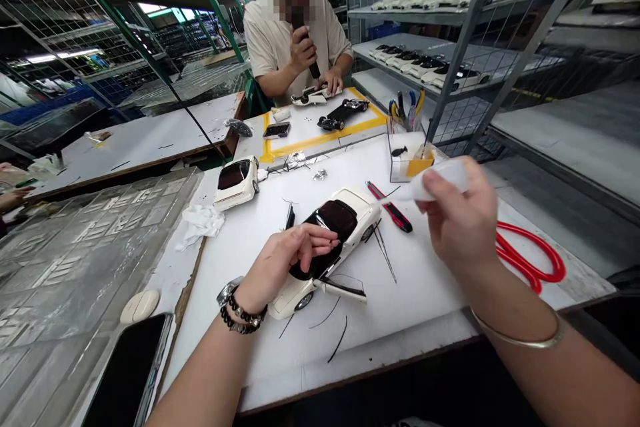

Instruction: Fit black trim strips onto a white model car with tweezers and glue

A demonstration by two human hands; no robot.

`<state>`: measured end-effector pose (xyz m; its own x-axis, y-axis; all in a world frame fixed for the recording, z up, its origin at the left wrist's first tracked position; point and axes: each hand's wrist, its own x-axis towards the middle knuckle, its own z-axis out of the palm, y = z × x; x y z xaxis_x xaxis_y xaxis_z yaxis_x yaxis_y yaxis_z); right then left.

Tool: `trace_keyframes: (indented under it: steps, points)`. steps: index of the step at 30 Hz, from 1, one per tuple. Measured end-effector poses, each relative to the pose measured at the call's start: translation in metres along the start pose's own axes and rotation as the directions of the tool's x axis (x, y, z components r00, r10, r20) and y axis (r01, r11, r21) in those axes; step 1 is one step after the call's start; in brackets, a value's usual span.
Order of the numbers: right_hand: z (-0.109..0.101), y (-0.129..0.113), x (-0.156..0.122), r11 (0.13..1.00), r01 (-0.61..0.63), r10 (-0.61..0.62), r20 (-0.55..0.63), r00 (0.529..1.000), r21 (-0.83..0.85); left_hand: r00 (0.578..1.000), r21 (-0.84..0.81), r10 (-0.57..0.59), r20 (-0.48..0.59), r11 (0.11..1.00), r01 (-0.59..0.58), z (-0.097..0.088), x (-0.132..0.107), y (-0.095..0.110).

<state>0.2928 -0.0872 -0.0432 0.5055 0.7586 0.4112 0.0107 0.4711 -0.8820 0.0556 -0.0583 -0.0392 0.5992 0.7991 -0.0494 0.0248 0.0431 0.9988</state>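
Note:
A white model car with a dark roof rests on the white work board, one door swung out. Over its roof is my left hand, its fingers pressed together and the thumb drawn in. Anything pinched there is too small to name. My right hand grips a white squeeze bottle, whose thin nozzle points left to the rear of the car. Beside the car lie tweezers and a red and black utility knife. Thin black strips are scattered near the car's front.
A second white model car stands back left, near crumpled tissue. Red-handled scissors lie at right. A clear tool box holds pliers. A phone lies lower left. Opposite, a person handles another model; shelves flank the table.

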Motion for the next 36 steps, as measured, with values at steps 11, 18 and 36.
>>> trace_keyframes:
  steps: [11,18,36]
  points:
    - [0.060,0.050,0.071,0.522,0.176,0.219,0.331,0.918,-0.834,0.972,0.280,0.075,0.223,0.950,-0.138,-0.001,-0.007,0.001]
    - [0.073,0.081,0.089,0.363,0.160,0.330,0.288,0.899,-0.918,0.968,0.358,0.081,0.239,0.919,-0.166,-0.002,-0.005,0.002]
    - [-0.034,0.028,-0.005,0.194,0.973,0.008,0.992,0.126,-0.125,0.967,0.462,0.032,0.252,0.874,-0.149,-0.003,-0.007,0.007]
